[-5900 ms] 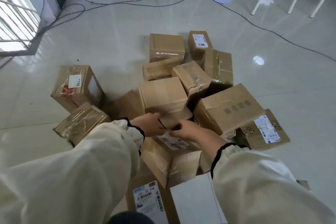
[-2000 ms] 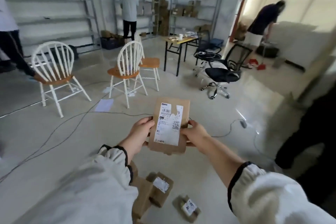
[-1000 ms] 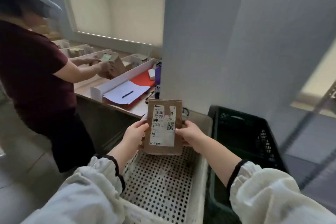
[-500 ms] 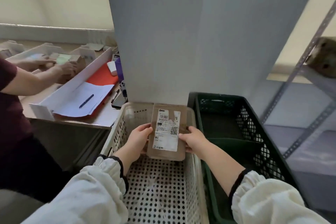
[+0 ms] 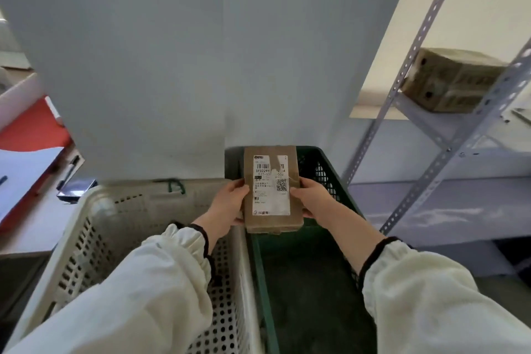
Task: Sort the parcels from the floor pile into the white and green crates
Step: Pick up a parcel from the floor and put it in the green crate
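Observation:
I hold a small flat brown parcel (image 5: 271, 190) with a white shipping label facing me. My left hand (image 5: 230, 201) grips its left edge and my right hand (image 5: 311, 198) grips its right edge. The parcel hangs upright over the far end of the green crate (image 5: 324, 169), just right of the shared rims. The white perforated crate (image 5: 120, 210) stands directly to the left of the green one. Both crates look empty where I can see inside them; my sleeves hide part of their floors.
A wide grey pillar (image 5: 201, 60) rises right behind the crates. A grey metal shelf rack (image 5: 448, 141) stands at the right with a taped parcel (image 5: 451, 80) on it. At the left, a table (image 5: 37, 224) carries papers, a pen and a red sheet.
I took the parcel from the floor pile and carried it across the room to the crates. In the last half second it moved right, from over the white crate to over the green one.

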A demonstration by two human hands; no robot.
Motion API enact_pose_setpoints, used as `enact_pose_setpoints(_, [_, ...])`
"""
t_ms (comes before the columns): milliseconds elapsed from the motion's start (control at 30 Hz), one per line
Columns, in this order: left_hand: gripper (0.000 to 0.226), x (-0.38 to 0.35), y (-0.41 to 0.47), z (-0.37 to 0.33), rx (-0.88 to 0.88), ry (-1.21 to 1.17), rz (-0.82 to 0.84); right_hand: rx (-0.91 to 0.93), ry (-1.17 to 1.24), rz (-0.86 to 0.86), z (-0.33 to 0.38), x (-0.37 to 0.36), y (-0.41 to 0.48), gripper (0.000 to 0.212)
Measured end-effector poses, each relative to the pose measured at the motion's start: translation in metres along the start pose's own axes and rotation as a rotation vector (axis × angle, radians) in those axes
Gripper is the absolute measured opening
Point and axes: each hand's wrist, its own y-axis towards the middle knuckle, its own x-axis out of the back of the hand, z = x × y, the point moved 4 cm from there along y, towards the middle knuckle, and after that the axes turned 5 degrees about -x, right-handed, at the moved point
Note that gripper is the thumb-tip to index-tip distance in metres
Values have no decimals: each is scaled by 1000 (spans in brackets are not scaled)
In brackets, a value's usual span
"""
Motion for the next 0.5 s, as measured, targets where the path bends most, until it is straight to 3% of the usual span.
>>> enact_pose_setpoints(167, [49,-39,74,1,-1,90,81,-89,-1,13,6,30,78,41])
enact_pose_setpoints(500, [48,-89,213,76,200,110,-141,-270,-26,236,-31,49,236,47])
